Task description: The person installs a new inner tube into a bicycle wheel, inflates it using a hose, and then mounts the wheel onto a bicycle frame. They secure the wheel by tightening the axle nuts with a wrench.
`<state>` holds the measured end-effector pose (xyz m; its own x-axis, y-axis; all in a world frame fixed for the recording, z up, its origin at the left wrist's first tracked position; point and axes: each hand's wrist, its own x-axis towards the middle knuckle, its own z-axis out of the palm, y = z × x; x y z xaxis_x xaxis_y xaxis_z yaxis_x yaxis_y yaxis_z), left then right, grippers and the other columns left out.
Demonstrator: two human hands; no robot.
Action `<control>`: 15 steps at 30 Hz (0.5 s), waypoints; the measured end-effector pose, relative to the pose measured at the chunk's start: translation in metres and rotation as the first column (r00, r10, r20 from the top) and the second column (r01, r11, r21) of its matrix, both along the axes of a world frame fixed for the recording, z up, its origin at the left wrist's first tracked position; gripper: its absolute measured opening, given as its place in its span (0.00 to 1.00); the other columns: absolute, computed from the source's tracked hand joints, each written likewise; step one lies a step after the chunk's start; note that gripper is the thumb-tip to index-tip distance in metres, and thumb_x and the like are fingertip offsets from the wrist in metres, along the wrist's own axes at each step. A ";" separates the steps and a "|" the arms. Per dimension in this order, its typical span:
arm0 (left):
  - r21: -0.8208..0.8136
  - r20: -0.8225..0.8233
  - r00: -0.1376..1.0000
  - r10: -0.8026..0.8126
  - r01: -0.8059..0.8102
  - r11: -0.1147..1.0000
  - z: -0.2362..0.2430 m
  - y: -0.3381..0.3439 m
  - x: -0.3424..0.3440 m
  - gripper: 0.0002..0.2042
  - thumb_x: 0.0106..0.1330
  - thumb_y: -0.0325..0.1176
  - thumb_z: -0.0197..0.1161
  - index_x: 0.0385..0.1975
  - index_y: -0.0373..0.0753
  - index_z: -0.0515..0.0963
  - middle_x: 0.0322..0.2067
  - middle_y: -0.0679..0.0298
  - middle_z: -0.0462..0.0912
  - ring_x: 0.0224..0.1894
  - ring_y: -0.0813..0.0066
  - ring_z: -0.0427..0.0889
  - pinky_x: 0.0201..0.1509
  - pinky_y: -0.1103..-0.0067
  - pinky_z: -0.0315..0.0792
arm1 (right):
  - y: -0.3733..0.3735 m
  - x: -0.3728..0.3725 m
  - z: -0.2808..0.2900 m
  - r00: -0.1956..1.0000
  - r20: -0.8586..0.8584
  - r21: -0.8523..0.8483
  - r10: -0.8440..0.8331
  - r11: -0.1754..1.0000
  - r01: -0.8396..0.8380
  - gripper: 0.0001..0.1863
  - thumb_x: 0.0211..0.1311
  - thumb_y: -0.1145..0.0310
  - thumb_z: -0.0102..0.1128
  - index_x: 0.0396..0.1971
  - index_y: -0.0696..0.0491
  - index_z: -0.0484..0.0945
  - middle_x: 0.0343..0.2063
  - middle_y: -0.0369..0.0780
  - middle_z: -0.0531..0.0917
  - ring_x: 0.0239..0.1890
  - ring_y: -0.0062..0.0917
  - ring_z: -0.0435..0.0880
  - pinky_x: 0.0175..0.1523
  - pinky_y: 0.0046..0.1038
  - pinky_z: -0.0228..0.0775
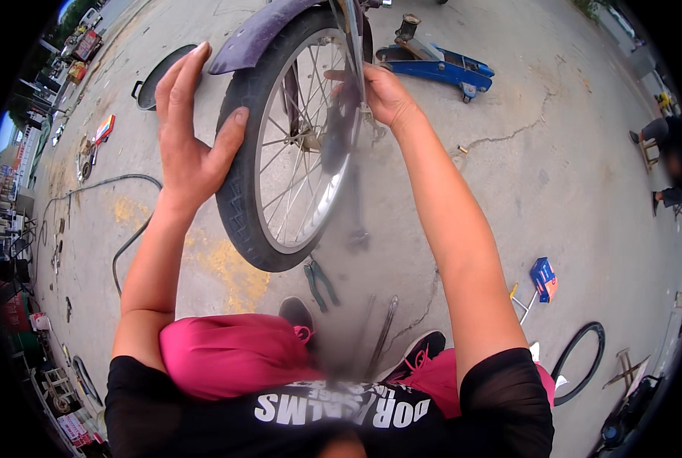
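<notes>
A bicycle front wheel [299, 145] with a black tyre [238, 183] and silver spokes stands before me under a purple mudguard [268, 34]. My left hand [184, 145] is open at the tyre's left side, fingers pointing up and thumb resting against the tread. On the wheel's right, my right hand [387, 95] is closed round the fork leg [354, 46], some fingertips showing beyond it among the spokes. A dark blurry patch hides part of the rim and hub area. Dark-handled pliers [320, 285] lie on the ground below the wheel.
A blue floor jack [436, 69] stands beyond my right hand. A black basin [162, 76] and a hose [131, 240] lie to the left. At right are a blue-and-orange box [544, 279] and a loose black tyre [581, 362]. A seated person [665, 153] is far right.
</notes>
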<state>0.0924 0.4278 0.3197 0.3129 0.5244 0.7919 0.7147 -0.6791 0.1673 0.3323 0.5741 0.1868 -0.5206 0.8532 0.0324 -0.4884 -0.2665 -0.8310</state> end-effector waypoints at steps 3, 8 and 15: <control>-0.030 -0.469 0.868 -0.159 0.164 0.986 0.036 -0.002 0.021 0.18 0.58 0.23 0.59 0.50 0.34 0.75 0.54 0.54 0.74 0.58 0.52 0.72 0.60 0.66 0.66 | 0.000 -0.002 -0.002 0.998 -0.039 0.004 0.041 0.999 -0.041 0.19 0.70 0.62 0.44 0.49 0.61 0.73 0.46 0.48 0.81 0.40 0.32 0.83 0.47 0.33 0.76; -0.895 -0.021 0.979 -0.205 0.073 0.440 0.029 0.009 0.085 0.16 0.67 0.31 0.54 0.52 0.30 0.71 0.53 0.54 0.75 0.54 0.67 0.74 0.58 0.73 0.67 | 0.001 0.002 0.001 0.998 -0.047 -0.046 0.046 0.998 -0.048 0.18 0.70 0.68 0.39 0.47 0.65 0.73 0.42 0.50 0.81 0.40 0.33 0.82 0.47 0.33 0.76; -0.938 0.199 0.920 0.337 0.080 0.336 -0.046 0.031 0.093 0.17 0.66 0.27 0.50 0.54 0.30 0.67 0.48 0.56 0.75 0.52 0.69 0.73 0.60 0.76 0.63 | 0.001 -0.013 -0.010 0.994 -0.110 0.012 -0.001 1.000 0.003 0.15 0.68 0.69 0.42 0.42 0.64 0.75 0.39 0.49 0.83 0.39 0.31 0.83 0.46 0.30 0.75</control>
